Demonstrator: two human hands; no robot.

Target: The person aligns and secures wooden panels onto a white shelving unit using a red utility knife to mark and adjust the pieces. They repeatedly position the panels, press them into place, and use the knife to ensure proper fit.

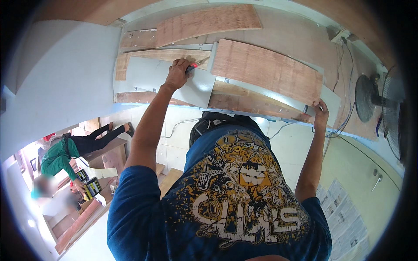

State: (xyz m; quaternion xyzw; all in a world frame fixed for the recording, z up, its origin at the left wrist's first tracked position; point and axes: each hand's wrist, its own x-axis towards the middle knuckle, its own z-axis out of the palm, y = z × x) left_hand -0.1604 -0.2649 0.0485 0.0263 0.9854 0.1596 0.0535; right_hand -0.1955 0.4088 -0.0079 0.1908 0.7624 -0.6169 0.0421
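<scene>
My left hand [177, 75] is closed around a red-and-black handled tool [191, 67] with a thin tip; its exact kind is too small to tell. That hand is over a pale grey sheet [152, 78]. At the right, my right hand [321, 114] grips the near right corner of a reddish wooden board [267, 71], its fingers partly hidden. Under this board lies another pale sheet [331, 102], sticking out past its right end. A narrower light wood strip [248, 93] shows between the sheets and the near edge.
Another wooden board [209, 24] lies at the back of the brown work surface [300, 35]. A fan [389, 108] and loose cables [350, 95] are at the right. Newspaper [344, 213] covers part of the lower right. At the lower left, a person in green [58, 154] bends over.
</scene>
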